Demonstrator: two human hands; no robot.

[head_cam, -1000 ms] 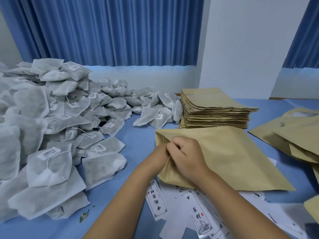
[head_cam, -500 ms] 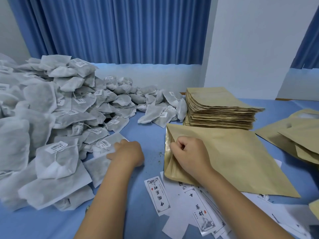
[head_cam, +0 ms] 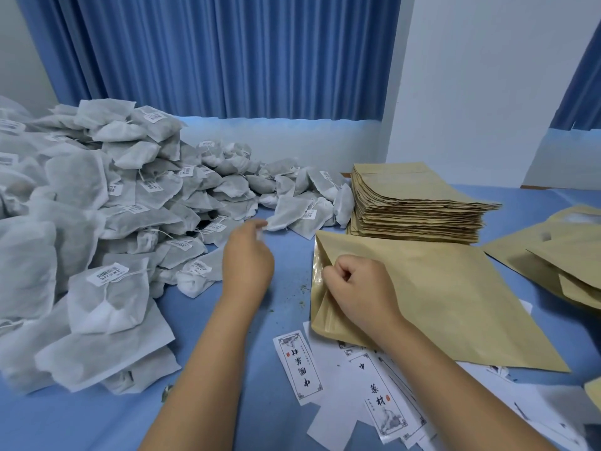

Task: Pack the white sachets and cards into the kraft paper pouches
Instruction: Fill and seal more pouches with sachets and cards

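The right grip [head_cam: 354, 281] pinches the mouth edge of a kraft paper pouch [head_cam: 439, 304] lying flat at three o'clock on the blue counter [head_cam: 286, 317]. The left grip [head_cam: 248, 258] is at a white sachet [head_cam: 289, 216] on the fringe of the nine o'clock heap [head_cam: 81, 222], its fingers curled but too blurred to tell whether they have hold. Printed cards [head_cam: 297, 366] lie at six o'clock, and stacked pouches [head_cam: 413, 203] sit at one.

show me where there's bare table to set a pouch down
Bare blue cloth runs between the sachet heap and the open pouch, though the left hand is in it. More lies at the front left corner below the heap, and far right behind the pouch stack. Crowded: the cards in front, the loose pouches at right.
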